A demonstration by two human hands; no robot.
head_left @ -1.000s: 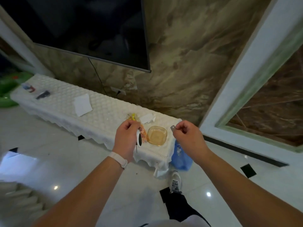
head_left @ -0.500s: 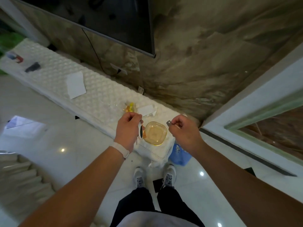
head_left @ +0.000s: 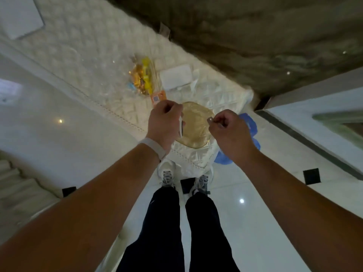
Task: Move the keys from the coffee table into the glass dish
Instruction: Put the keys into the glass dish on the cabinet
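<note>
While the quilted white table cover [head_left: 82,61] fills the top left, the amber glass dish [head_left: 196,126] sits at its near end. At the dish's nine o'clock the left hand [head_left: 164,122] is curled around a white key fob [head_left: 180,128]; at three o'clock the right hand [head_left: 228,132] pinches a small metal key [head_left: 209,119] over the rim.
</note>
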